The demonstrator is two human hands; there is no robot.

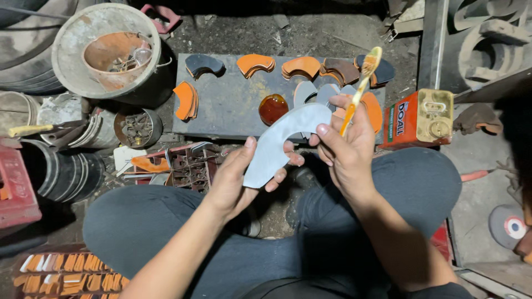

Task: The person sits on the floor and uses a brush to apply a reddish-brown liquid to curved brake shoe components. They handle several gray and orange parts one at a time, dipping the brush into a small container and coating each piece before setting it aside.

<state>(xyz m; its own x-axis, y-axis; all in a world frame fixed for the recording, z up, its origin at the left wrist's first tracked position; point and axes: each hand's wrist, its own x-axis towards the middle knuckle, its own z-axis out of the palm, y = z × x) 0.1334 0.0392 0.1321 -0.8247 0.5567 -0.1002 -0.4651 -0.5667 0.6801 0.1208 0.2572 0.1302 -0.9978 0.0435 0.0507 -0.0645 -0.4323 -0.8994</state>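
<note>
My left hand (pixel 238 180) holds a curved grey crescent-shaped piece (pixel 280 141) by its lower end, thumb on top. My right hand (pixel 346 149) grips a yellow toothbrush (pixel 361 83) with glue-stained bristles pointing up and away; its fingertips also touch the grey piece's upper end. Both hands hover above my crossed legs in dark trousers. Just beyond them lies a dark flat slab (pixel 233 102) carrying orange, black and grey curved pieces and a small round pot of amber glue (pixel 272 108).
An orange and gold tin can (pixel 421 119) stands right of the slab. A bucket (pixel 108 50) holding an orange bowl is at upper left, with tins, rings and a red crate (pixel 16 188) beside it. Stacked orange pieces (pixel 72 274) lie lower left. A grinding disc (pixel 507 224) is at right.
</note>
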